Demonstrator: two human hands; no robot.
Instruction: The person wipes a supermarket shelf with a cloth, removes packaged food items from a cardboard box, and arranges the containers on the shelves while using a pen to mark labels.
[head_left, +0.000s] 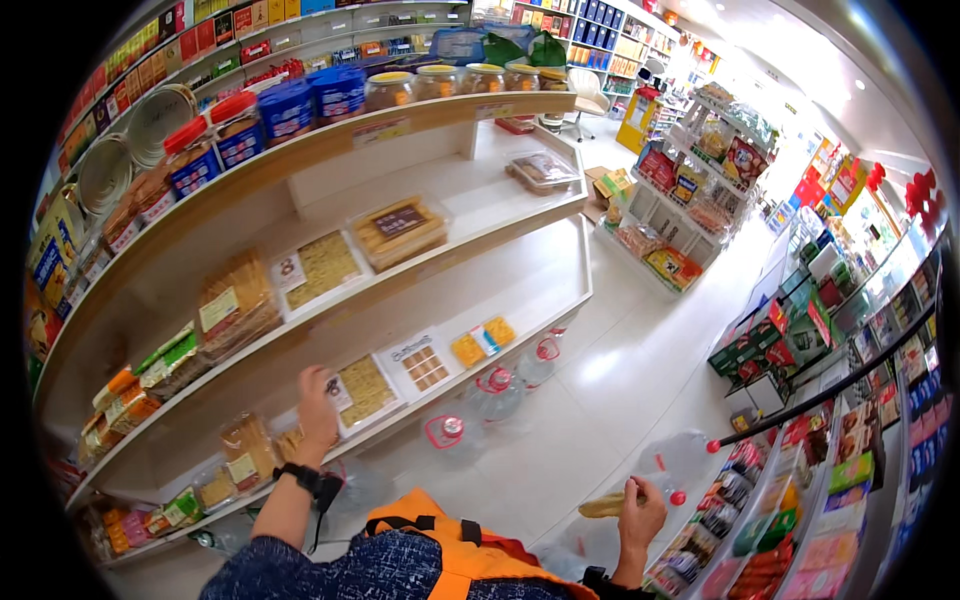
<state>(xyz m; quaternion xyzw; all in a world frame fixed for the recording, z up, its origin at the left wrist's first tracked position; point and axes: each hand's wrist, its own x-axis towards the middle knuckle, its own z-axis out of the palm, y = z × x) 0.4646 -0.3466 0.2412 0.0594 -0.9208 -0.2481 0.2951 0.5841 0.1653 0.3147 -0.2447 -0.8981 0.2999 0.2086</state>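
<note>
My left hand, with a black band at the wrist, reaches over the lower shelf beside a flat pack of yellowish food; its fingers are blurred, and whether it touches the pack is unclear. Right of that pack lie a white pack with a printed grid of brown squares and a small yellow pack. Packets of noodle-like sticks stand to the left. Low on the right, my right hand grips a folded yellowish-brown cloth between thumb and fingers, above the floor.
Large clear plastic bottles with red handles stand on the floor along the shelf unit. A wire snack rack is beyond its far end. At right are a black rail and packed goods shelves. Jars line the upper shelf.
</note>
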